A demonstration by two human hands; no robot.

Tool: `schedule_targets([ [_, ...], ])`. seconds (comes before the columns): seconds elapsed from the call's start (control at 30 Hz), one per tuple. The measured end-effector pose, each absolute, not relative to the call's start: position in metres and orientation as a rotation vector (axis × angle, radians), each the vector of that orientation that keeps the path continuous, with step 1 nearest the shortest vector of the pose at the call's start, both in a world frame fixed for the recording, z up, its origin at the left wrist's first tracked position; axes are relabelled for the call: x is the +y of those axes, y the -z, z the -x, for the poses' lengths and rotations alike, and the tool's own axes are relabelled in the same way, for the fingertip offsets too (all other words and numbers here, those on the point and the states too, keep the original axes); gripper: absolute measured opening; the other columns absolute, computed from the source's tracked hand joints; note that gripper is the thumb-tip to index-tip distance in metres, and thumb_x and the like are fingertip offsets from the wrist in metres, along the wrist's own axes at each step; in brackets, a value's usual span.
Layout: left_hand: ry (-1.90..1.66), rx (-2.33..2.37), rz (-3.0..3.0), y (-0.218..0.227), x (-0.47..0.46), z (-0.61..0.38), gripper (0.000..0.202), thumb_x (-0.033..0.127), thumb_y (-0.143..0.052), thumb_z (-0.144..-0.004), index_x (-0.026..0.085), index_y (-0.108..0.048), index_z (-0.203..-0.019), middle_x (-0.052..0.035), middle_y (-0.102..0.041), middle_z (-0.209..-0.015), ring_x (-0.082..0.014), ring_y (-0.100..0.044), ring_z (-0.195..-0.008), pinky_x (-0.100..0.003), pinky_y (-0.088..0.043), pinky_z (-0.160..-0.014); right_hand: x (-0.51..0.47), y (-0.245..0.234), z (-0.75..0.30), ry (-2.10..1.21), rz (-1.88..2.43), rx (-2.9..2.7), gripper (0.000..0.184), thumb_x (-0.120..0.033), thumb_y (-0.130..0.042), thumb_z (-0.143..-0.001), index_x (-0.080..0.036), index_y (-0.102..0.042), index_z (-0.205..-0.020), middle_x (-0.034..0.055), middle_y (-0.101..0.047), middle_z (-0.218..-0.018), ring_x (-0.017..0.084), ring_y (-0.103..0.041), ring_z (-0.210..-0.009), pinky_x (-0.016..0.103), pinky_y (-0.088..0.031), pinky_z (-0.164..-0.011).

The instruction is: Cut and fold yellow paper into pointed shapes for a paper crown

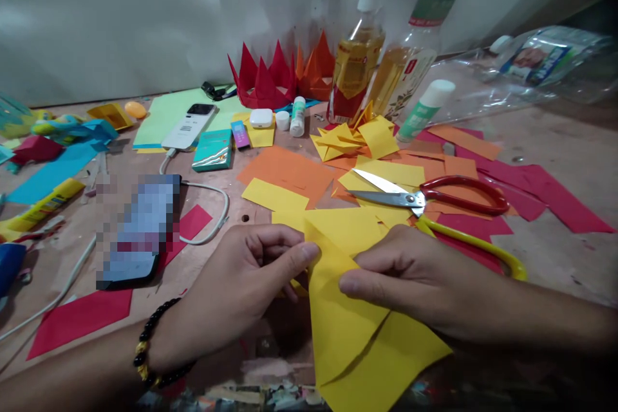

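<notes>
Folded yellow paper (345, 318) between both hands, long axis running far to near with a slight rightward slant, left hand (258, 264) pinching its far left corner, right hand (410, 277) pinching its right edge, neither nearer as both touch, scissors (416, 201) beyond the right.

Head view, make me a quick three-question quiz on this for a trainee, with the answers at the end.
1. Is the bracelet worn on the person's left or right side?
2. True or false: the scissors lie with their blades apart.
3. The paper held by the left hand and right hand is: A red, B yellow, C orange.

Key: 1. Left. 2. True. 3. B.
</notes>
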State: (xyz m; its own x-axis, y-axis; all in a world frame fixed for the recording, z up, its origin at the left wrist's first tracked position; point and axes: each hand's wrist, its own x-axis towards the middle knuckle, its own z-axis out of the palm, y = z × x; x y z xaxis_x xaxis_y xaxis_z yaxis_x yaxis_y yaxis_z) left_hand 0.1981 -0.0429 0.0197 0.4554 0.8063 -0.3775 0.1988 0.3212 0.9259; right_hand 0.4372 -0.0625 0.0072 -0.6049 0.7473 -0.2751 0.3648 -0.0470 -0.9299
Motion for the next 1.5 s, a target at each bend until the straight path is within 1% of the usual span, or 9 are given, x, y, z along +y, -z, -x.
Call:
schedule_targets([
  [0.43, -0.55, 1.053, -1.154, -0.012, -0.045, -0.195, 0.028, 0.034, -0.087, -0.092, 0.02, -0.074, -0.071, 0.0072, -0.07, -0.062, -0.0045, -0.062, -0.051, -0.008, -0.05, -0.049, -0.061, -0.006, -0.439, -1.776, 1.131, -1.925, 0.049, -0.043, -0.063, -0.105, -0.02, -0.043, -0.066, -0.0062, -0.035, -0.064, 0.009, -0.033, -0.057, 0.025, -0.025, -0.052],
  [0.67, -0.641, 1.086, -1.067, -0.006, -0.05, -0.192, 0.025, 0.05, -0.085, -0.093, 0.026, -0.083, -0.087, 0.0059, -0.076, -0.073, -0.0074, -0.066, -0.058, -0.013, -0.056, -0.054, -0.062, -0.002, -0.442, -1.864, 1.101, -1.934, 0.045, -0.041, -0.064, -0.105, -0.019, -0.049, -0.069, -0.0067, -0.039, -0.065, 0.008, -0.037, -0.059, 0.024, -0.026, -0.052],
  [1.03, -0.685, 1.046, -0.987, -0.004, -0.046, -0.195, 0.025, 0.046, -0.083, -0.096, 0.026, -0.084, -0.082, 0.0054, -0.076, -0.074, -0.0066, -0.068, -0.064, -0.012, -0.059, -0.059, -0.06, -0.008, -0.437, -1.656, 1.222, -2.08, 0.053, -0.057, -0.047, -0.11, -0.02, -0.053, -0.071, -0.0038, -0.049, -0.067, 0.011, -0.047, -0.061, 0.024, -0.037, -0.057],
  [1.13, -0.696, 1.099, -1.033, -0.004, -0.043, -0.196, 0.028, 0.048, -0.083, -0.096, 0.022, -0.081, -0.086, 0.0038, -0.075, -0.073, -0.0087, -0.069, -0.064, -0.015, -0.06, -0.058, -0.059, -0.008, -0.436, -1.446, 1.297, -2.166, 0.051, -0.053, -0.041, -0.112, -0.021, -0.06, -0.078, -0.0014, -0.062, -0.073, 0.014, -0.057, -0.067, 0.027, -0.044, -0.062],
  [1.2, -0.726, 1.15, -1.154, -0.001, -0.04, -0.195, 0.025, 0.046, -0.081, -0.097, 0.022, -0.079, -0.104, 0.0029, -0.076, -0.077, -0.0105, -0.072, -0.066, -0.018, -0.06, -0.059, -0.058, -0.007, -0.437, -1.203, 1.346, -2.223, 0.049, -0.049, -0.039, -0.114, -0.022, -0.059, -0.078, -0.0008, -0.066, -0.074, 0.015, -0.059, -0.067, 0.029, -0.045, -0.064],
  [1.3, -0.92, 1.191, -1.718, 0.008, -0.033, -0.19, 0.041, 0.03, -0.081, -0.096, 0.022, -0.068, -0.134, -0.0064, -0.079, -0.119, -0.0171, -0.077, -0.097, -0.026, -0.063, -0.077, -0.056, 0.001, -0.438, -0.793, 1.368, -2.351, 0.047, -0.04, -0.035, -0.116, -0.022, -0.065, -0.085, 0.0017, -0.074, -0.085, 0.018, -0.067, -0.076, 0.033, -0.05, -0.073],
  [1.37, -0.952, 1.048, -2.256, 0.015, -0.03, -0.186, 0.031, 0.022, -0.078, -0.098, 0.02, -0.071, -0.128, -0.0098, -0.074, -0.132, -0.0224, -0.071, -0.116, -0.034, -0.061, -0.091, -0.056, 0.011, -0.439, -0.502, 1.324, -2.459, 0.045, -0.036, -0.033, -0.117, -0.021, -0.072, -0.099, 0.0044, -0.08, -0.097, 0.023, -0.074, -0.088, 0.037, -0.054, -0.079],
  [1.43, -0.807, 0.851, -2.593, 0.019, -0.03, -0.185, 0.01, 0.023, -0.072, -0.103, 0.018, -0.076, -0.111, -0.0085, -0.077, -0.119, -0.0246, -0.069, -0.112, -0.039, -0.059, -0.093, -0.056, 0.022, -0.441, -0.251, 1.275, -2.523, 0.042, -0.033, -0.035, -0.116, -0.018, -0.074, -0.116, 0.0072, -0.083, -0.11, 0.028, -0.078, -0.098, 0.041, -0.056, -0.081],
  [1.5, -0.673, 0.762, -2.711, 0.02, -0.032, -0.185, 0.013, 0.027, -0.068, -0.107, 0.017, -0.076, -0.105, -0.0072, -0.08, -0.111, -0.026, -0.072, -0.104, -0.043, -0.061, -0.089, -0.057, 0.029, -0.442, -0.082, 1.252, -2.549, 0.039, -0.03, -0.037, -0.116, -0.015, -0.071, -0.131, 0.0096, -0.083, -0.117, 0.031, -0.08, -0.102, 0.043, -0.058, -0.079],
])
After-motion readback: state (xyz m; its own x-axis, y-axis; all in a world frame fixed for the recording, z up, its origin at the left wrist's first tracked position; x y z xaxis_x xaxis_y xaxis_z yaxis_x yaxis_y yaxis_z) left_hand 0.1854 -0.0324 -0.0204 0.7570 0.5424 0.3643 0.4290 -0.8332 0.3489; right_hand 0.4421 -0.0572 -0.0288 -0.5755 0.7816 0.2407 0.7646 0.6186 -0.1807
